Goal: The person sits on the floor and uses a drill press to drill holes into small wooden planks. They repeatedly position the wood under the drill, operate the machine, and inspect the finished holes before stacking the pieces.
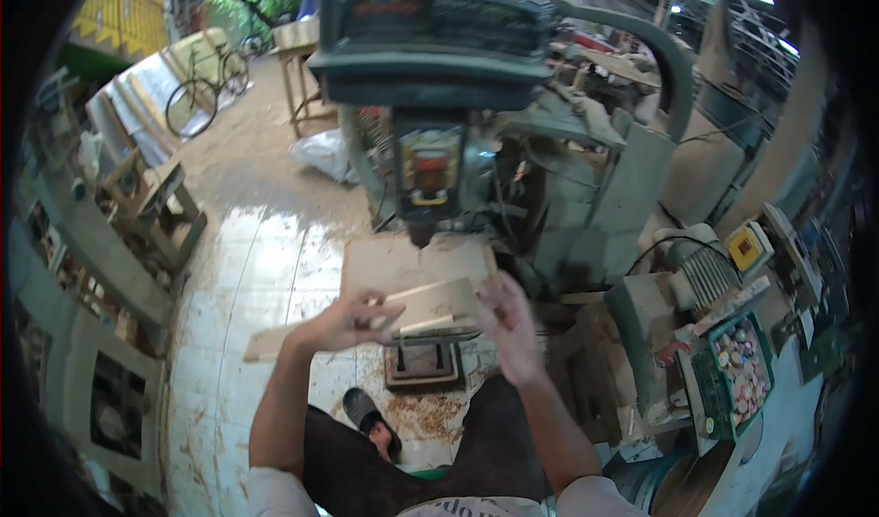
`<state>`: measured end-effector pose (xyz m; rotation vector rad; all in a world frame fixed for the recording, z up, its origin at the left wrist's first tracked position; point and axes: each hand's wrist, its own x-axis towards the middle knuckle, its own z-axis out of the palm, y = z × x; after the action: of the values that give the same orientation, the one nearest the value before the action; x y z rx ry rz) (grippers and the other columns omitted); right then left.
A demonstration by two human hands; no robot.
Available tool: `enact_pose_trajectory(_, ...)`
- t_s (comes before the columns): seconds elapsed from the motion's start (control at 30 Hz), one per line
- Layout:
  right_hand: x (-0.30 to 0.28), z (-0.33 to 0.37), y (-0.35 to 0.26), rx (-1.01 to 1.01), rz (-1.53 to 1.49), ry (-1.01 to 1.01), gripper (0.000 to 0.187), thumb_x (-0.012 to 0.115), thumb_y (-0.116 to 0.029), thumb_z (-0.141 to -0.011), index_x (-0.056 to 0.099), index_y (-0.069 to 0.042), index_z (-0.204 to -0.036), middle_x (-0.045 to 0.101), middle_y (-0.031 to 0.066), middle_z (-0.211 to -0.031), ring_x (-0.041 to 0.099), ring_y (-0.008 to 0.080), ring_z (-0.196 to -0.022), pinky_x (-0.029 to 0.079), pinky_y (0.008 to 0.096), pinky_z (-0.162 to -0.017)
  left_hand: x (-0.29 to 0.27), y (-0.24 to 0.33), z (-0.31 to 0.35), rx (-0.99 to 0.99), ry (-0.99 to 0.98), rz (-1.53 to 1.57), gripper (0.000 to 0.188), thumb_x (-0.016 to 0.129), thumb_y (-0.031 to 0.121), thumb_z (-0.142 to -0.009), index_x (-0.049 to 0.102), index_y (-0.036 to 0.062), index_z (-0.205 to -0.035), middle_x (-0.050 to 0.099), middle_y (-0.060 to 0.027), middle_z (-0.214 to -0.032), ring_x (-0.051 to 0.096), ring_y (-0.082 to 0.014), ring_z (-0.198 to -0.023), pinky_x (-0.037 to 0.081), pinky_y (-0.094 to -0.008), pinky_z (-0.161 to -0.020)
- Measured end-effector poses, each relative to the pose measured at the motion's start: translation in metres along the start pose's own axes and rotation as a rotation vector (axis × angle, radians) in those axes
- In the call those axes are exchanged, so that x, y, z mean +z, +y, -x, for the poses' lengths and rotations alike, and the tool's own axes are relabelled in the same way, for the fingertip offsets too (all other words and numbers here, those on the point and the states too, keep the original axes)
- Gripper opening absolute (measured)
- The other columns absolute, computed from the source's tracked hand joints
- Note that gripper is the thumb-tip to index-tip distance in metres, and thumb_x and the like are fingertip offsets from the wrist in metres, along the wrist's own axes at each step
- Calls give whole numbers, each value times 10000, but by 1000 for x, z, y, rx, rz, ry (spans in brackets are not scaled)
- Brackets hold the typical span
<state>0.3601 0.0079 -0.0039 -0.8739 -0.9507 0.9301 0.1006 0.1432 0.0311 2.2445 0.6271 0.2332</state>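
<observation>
A pale wooden piece (430,304), flat with a raised strip along its near edge, is held slightly tilted in front of the drill press (435,45). My left hand (352,319) grips its left end with curled fingers. At the opposite end, my right hand (506,323) has its fingers bent around the edge, slightly blurred. The drill chuck (421,233) and its thin bit point down just beyond the piece. Beneath the bit lies a light board (371,262) serving as the table surface.
A green crate (746,380) of small round pieces stands at the right beside a motor (703,274). Sawdust lies around the press base (423,368). A loose plank (267,343) rests at left. Wooden frames (114,407) line the far left; a bicycle (206,91) stands behind.
</observation>
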Motion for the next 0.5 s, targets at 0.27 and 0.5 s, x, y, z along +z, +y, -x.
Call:
enact_pose_trajectory(0.27, 23, 27, -87, -119, 173, -189, 551, 727, 53, -752, 503, -31, -1247, 406, 92, -1390, 425, 205, -1277, 414, 337, -1017, 66, 62, 37, 232, 290, 311, 531, 751, 156, -783, 577, 80, -1279, 454, -137, -1326, 453, -225, -1200, 355, -358, -1011)
enact_pose_trajectory(0.5, 47, 58, -122, -165, 266, -284, 483, 765, 12, -736, 546, -16, -1166, 440, 99, -1339, 483, 164, -1193, 533, 258, -815, 112, 74, 56, 302, 262, 570, 824, 810, 177, -705, 357, 95, -1388, 399, -108, -1370, 410, -221, -1257, 291, -371, -1064)
